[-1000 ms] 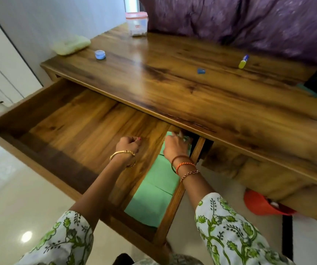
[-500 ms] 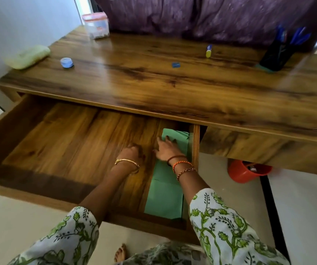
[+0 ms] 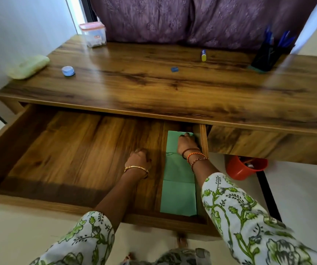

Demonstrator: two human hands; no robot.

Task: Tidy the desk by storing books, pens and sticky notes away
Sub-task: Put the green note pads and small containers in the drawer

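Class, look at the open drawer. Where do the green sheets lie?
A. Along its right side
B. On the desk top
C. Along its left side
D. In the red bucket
A: the green sheets lie in a row against the right wall of the drawer, under the right hand.

Open drawer [image 3: 67,150], right hand [image 3: 187,143] on green sheets [image 3: 178,196], left hand [image 3: 138,159] fisted

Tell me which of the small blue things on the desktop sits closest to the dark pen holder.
The yellow marker with the blue cap, lying toward the back right of the wooden desktop. The small blue block is farther from the dark pen holder, and the round blue lid lies far left.
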